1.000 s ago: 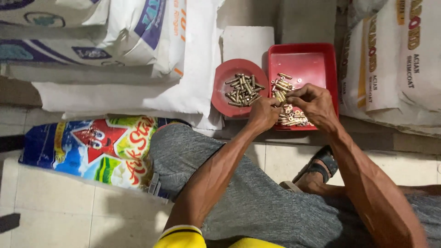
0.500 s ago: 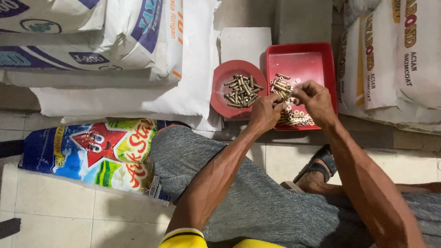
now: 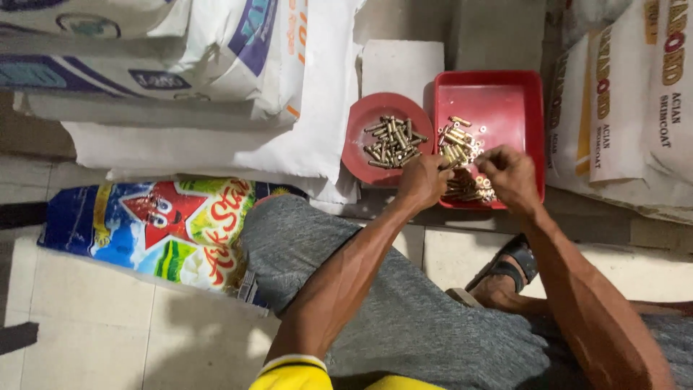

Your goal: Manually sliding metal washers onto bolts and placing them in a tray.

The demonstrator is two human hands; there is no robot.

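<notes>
Both hands meet over the red square tray (image 3: pixel 498 90), where the brass bolts (image 3: pixel 458 148) lie heaped. The left hand (image 3: pixel 422 180) pinches one bolt; the right hand (image 3: pixel 511 175) curls narrow, its contents hidden. The round red dish (image 3: pixel 361 119) sits touching the tray, handy for sorted pieces.

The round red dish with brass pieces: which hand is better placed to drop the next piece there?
Probably the left hand. It is right beside the round dish, at the tray's left edge. The right hand is over the tray's loose pieces, farther from the dish.
</notes>
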